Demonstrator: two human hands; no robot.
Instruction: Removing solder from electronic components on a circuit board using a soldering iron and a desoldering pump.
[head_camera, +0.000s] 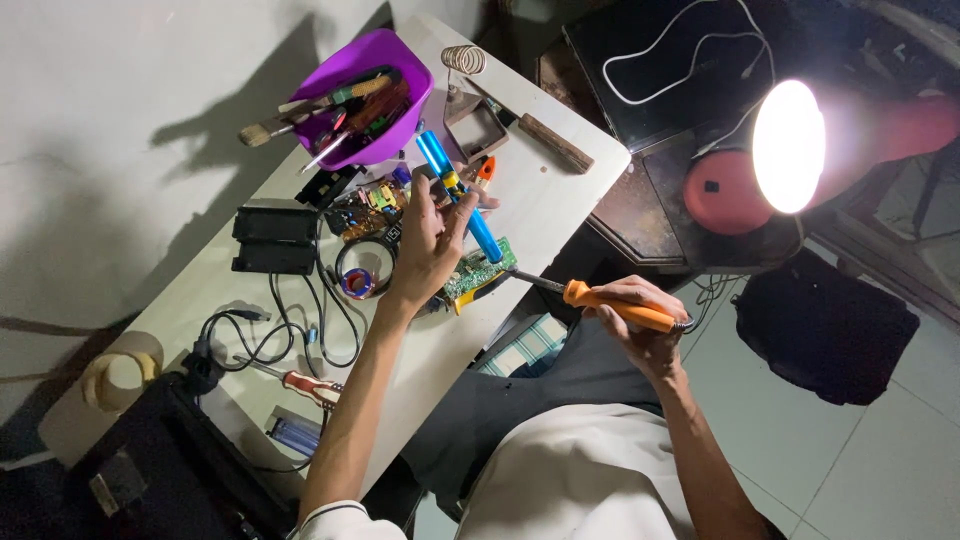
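Note:
My left hand (428, 240) grips a blue tube-shaped desoldering pump (458, 190), its tip down on a green circuit board (478, 270) near the table's front edge. My right hand (640, 315) holds an orange-handled soldering iron (610, 305), whose metal tip reaches the same board from the right. A small roll of solder wire (357, 283) lies just left of my left wrist.
A purple tub (372, 95) of brushes and tools stands at the back. A coil iron stand (463, 60), a second circuit board (365, 208), black boxes (274, 238), cables, a red-handled screwdriver (305, 383) and tape roll (118, 372) lie on the white table (545, 195). A red lamp (790, 145) shines at right.

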